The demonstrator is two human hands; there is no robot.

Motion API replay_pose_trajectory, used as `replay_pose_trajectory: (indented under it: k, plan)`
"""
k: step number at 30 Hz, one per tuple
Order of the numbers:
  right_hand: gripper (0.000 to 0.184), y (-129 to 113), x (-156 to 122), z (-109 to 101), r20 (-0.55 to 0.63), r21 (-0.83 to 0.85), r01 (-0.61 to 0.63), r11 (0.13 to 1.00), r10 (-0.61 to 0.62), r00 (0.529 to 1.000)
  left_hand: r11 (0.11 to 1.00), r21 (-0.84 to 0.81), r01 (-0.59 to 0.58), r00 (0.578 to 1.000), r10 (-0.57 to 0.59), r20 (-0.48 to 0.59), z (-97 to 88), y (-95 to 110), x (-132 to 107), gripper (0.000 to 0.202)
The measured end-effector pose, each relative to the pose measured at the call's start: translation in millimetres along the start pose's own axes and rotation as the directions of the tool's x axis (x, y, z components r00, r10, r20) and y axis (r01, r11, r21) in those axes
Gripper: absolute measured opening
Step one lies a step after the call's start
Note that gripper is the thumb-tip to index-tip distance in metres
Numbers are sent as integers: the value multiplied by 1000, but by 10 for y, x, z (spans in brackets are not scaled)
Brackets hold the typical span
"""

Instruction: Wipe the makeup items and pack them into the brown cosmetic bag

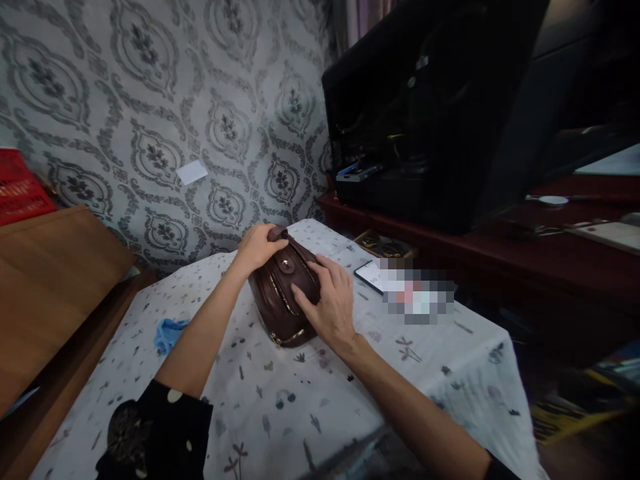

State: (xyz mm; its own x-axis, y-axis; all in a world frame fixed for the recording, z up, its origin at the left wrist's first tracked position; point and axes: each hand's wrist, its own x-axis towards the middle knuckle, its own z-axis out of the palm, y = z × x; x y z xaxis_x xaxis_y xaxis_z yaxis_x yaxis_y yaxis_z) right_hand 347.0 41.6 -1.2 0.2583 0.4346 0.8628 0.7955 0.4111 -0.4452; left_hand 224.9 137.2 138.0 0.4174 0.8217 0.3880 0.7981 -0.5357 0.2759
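Observation:
A dark brown leather handbag [265,293] with gold zips and a round snap tab rests on the patterned white cloth [270,427]. My left hand [260,247] grips the bag at its top, near the short handle, with the thumb lying across the leather. Against the bag's right side lies my right hand [330,297], its fingers spread and the thumb apart, touching the front by the zips. The underside and the far side of the bag are hidden.
A phone [370,275] lies right of the bag, partly under a blurred patch. Left is a crumpled blue cloth [170,333]. A brown cardboard box [65,287] stands at the left edge, and a large black television [425,127] on a dark red cabinet at the right.

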Motion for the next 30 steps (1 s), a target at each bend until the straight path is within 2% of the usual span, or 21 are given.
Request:
replay_pose_trajectory:
  k: [4,6,13,16,20,22,24,27,30]
  plan:
    - [45,11,-5,14,9,27,8,1000,-9,1000,993,-4,122,988,-122,-90,103,42,84,18]
    - [48,14,0,24,11,36,19,999,-19,1000,988,-43,147,984,-151,-98,131,21,116,20]
    - [36,11,18,10,-4,9,45,999,-45,999,982,-163,98,991,-111,-74,175,21,91,17]
    - [38,18,19,0,17,25,33,999,-34,999,984,-180,16,998,-27,-54,120,64,36,19]
    - [48,25,-16,23,50,50,2,999,-4,999,959,-280,-53,996,71,57,-49,3,-42,20]
    - [59,21,-44,50,60,49,-15,999,12,998,962,-272,-33,997,52,61,-148,-77,-98,29]
    - [67,14,-69,76,74,52,-19,998,15,997,977,-211,20,999,-10,49,-230,-161,-168,30]
    - [67,6,-86,94,94,57,-8,998,3,996,990,-116,83,995,-76,63,-283,-243,-273,23]
    - [66,-2,-87,94,95,52,6,999,-11,995,993,-53,107,994,-108,-16,-259,-249,-343,26]
